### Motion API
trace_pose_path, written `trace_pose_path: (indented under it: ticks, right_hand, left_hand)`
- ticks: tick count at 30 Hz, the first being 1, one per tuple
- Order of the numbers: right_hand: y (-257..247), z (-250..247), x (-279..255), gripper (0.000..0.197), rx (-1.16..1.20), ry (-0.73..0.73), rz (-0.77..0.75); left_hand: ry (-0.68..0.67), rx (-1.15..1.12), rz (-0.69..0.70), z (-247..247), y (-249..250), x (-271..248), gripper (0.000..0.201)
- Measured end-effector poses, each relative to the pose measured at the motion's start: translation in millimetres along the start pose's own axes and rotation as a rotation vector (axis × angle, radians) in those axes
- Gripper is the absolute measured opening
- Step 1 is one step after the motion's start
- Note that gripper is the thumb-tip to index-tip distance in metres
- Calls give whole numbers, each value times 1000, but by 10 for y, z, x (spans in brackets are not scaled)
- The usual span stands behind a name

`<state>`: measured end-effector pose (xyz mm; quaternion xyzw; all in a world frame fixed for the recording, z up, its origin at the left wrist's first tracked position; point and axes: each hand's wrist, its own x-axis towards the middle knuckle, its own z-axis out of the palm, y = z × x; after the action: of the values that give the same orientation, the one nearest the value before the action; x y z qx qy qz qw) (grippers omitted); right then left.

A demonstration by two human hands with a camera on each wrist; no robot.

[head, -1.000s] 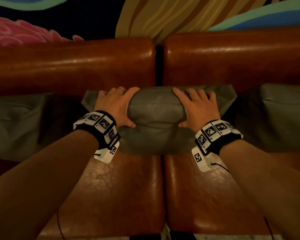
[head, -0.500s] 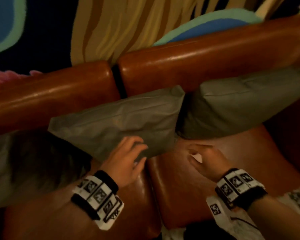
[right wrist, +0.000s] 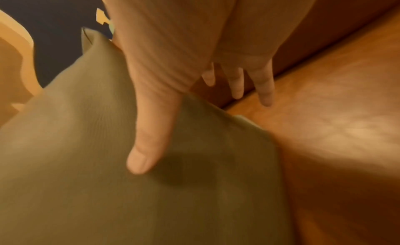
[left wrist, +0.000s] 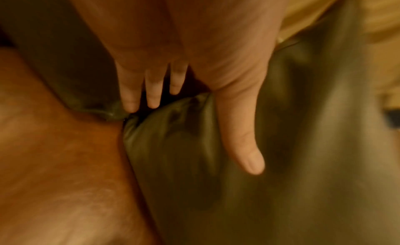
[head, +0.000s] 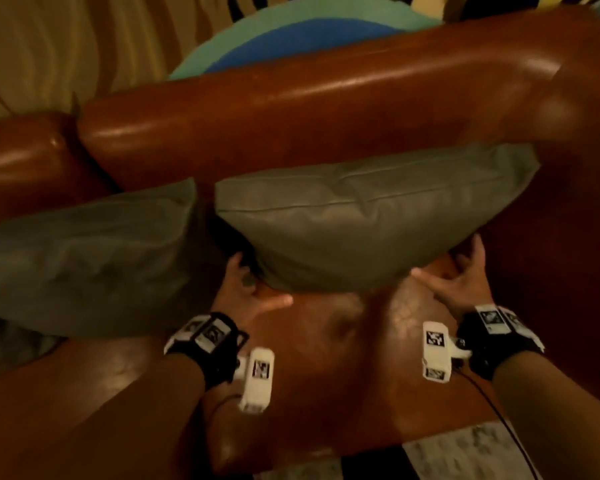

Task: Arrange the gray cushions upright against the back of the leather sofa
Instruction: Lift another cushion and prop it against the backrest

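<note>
The gray cushion at the right end of the leather sofa stands on its lower edge on the seat, its far face leaning toward the backrest; a second gray cushion sits just beside it on the left, a narrow dark gap between the two. The left hand is at the cushion's lower left corner, fingers reaching into that gap, thumb laid out along the near bottom edge. In the left wrist view the fingers are fairly straight and tucked between the two cushions, the thumb flat against the fabric, so this is a spread hand pressing, not a grip. The right hand mirrors it at the lower right corner: thumb lying on the near face, fingers extended behind the corner toward the seat crease, nothing pinched.

The step looks like seating the base. To do it well, I would push both bottom corners evenly toward the crease so the cushion does not twist, then let the top settle flat against the backrest. Uneven pressure would likely skew it toward its neighbour or close the gap. The soft filling will probably bulge, so a light pat on the near face afterwards should square it.
</note>
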<state>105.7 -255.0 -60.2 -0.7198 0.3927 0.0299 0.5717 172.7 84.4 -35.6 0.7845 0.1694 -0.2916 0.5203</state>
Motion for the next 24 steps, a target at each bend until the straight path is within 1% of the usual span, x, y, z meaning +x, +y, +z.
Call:
trace_pose_path:
  ticks: [1, 2, 4, 7, 8, 11, 13, 14, 16, 19, 21, 24]
  right_hand:
    - [-89, -37, 99, 118, 75, -45, -35]
    - [-156, -62, 194, 112, 103, -78, -79]
    - [-215, -57, 363, 105, 113, -94, -155]
    - [-201, -45, 506, 106, 154, -94, -170]
    - [-214, -48, 536, 106, 155, -106, -173]
    - [-326, -157, 643, 103, 168, -128, -210]
    - [-377, -352, 739, 98, 198, -134, -222]
    - [-387, -463, 770, 94, 200, -120, -217]
    - [-369, -645, 787, 88, 225, -85, -177]
    - [-295, -654, 806, 86, 269, -111, -168]
    - [-289, -590, 801, 92, 297, -127, -158]
    - [-218, -609, 773, 107, 338, -123, -88]
  left_hand:
    - [32, -12, 16, 99, 35, 116, 126]
    - [62, 40, 52, 177, 70, 222, 127]
    - [126, 155, 100, 279, 131, 352, 124]
    - [188, 176, 124, 370, 182, 455, 120]
    - [189, 181, 116, 408, 166, 483, 119]
    - [107, 166, 49, 644, 116, 524, 117]
    - [81, 100, 61, 921, 151, 557, 97]
    - [65, 77, 83, 1058, 190, 592, 92]
    - [43, -5, 149, 1280, 334, 637, 97]
    - [118, -94, 219, 1296, 382, 729, 110]
    - [149, -88, 259, 1215, 325, 715, 119]
    - [136, -182, 189, 1180, 261, 569, 120]
